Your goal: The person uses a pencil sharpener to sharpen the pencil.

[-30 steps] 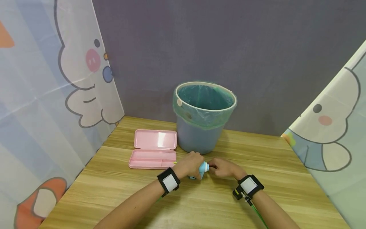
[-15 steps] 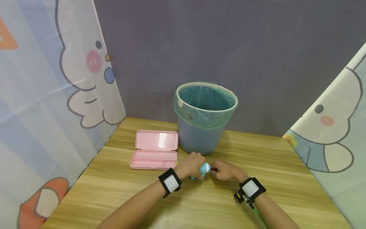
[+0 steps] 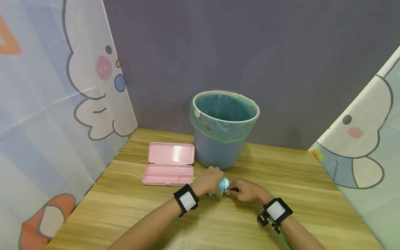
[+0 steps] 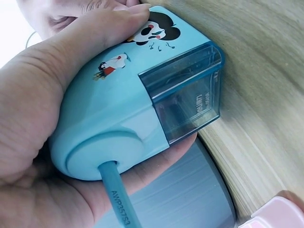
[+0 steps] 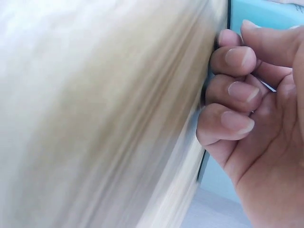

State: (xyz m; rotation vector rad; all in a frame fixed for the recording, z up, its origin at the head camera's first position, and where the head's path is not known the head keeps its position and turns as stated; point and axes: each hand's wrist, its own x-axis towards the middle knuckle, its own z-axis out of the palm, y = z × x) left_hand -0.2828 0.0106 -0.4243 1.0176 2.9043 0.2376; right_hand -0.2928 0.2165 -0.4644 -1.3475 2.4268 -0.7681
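Note:
My left hand [image 3: 207,182] grips a light-blue crank pencil sharpener [image 4: 116,114] on the table, thumb over its printed top. A teal pencil [image 4: 118,199] sticks out of the sharpener's round hole. The clear shavings drawer [image 4: 190,97] faces the tabletop side in the left wrist view. At the sharpener's other end, by the white-and-blue hub [image 3: 227,184], my right hand [image 3: 247,190] has its fingers curled and pinches the crank handle, which those fingers mostly hide. In the right wrist view, the right fingers [image 5: 232,90] are bent close to the sharpener's light-blue body.
A grey-blue bin [image 3: 217,149] with a green liner stands just behind the hands. Left of it lies an open pink pencil case [image 3: 170,168], lid back. The wooden table [image 3: 300,173] meets a dark back wall and patterned side cloths.
My right hand circles slightly at the crank end, its fingers shifting a little down and forward. The left hand keeps the sharpener in place; the head view shifts slightly.

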